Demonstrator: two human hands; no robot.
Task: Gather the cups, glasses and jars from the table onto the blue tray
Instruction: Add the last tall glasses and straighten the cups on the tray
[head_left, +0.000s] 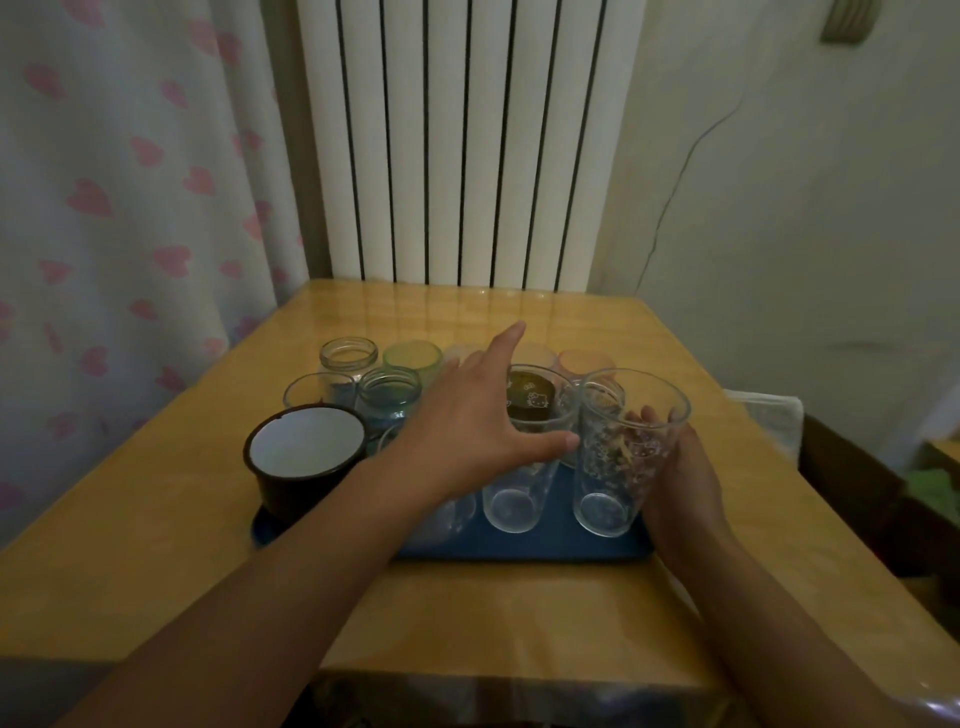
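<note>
- Table (156, 519): wooden, carries the blue tray (519, 545) near its front edge.
- Blue tray: holds glasses, jars and an enamel mug (306, 452) at its left end.
- Left hand (467, 421): fingers spread, extended above the middle glass (519, 467).
- Right hand (680, 467): fingers curled round the patterned glass (623, 452), which stands at the tray's right end.

A blue tray (550, 545) is seen on a yellowish wooden bench (156, 519). An enamel mug (306, 447), dark outside and white inside, is shown, with a green cup (413, 356), a blue-tinted jar (388, 397) and a clear glass (621, 457) printed with small white cartoon figures. Pink hearts are scattered over the white curtain (130, 208).
</note>
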